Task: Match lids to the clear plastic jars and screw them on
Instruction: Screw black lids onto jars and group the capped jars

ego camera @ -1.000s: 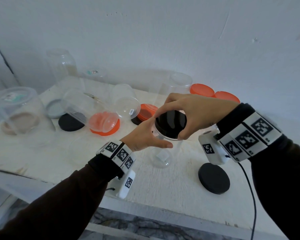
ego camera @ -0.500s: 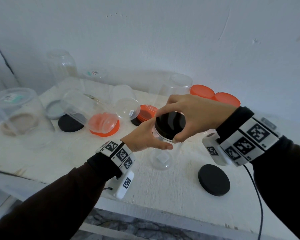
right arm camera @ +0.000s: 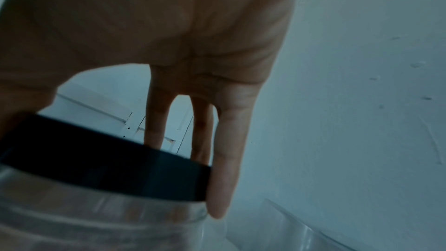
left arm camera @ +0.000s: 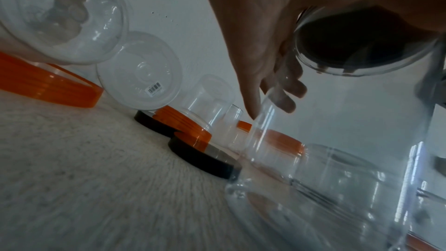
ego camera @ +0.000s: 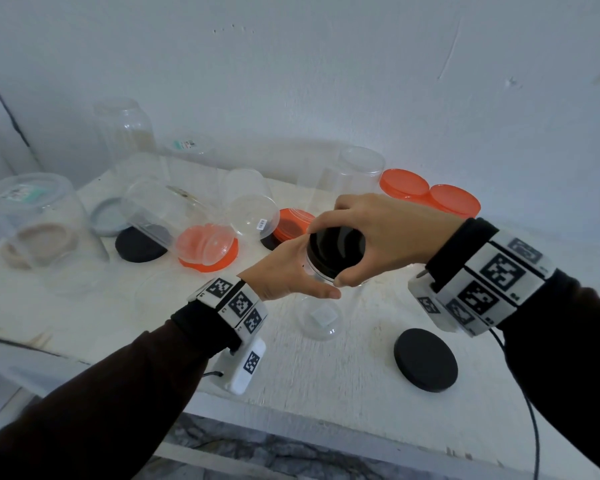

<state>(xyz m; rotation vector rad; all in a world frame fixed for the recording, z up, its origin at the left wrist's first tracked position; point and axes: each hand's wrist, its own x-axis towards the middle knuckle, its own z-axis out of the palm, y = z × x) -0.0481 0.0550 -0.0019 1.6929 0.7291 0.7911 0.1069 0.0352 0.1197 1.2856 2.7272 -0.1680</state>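
A clear plastic jar (ego camera: 321, 320) stands upright near the middle of the white table (ego camera: 291, 372). My left hand (ego camera: 288, 271) holds the jar's upper wall from the left, thumb across the front. On its mouth sits a black lid (ego camera: 336, 249), and my right hand (ego camera: 371, 237) grips that lid from above by its rim. In the left wrist view the jar (left arm camera: 337, 178) fills the right side with the lid's dark underside (left arm camera: 362, 45) at its top. The right wrist view shows my fingers (right arm camera: 224, 159) down along the black lid (right arm camera: 108, 163).
A loose black lid (ego camera: 425, 359) lies at the front right. Orange lids (ego camera: 430, 192) sit by the back wall. Several clear jars (ego camera: 201, 220), more orange and black lids (ego camera: 139, 244) and a grey ring (ego camera: 106, 218) crowd the left and back.
My right hand has turned on the black lid, its wrist swinging a little lower and to the right. The left hand and the jar stay where they were.
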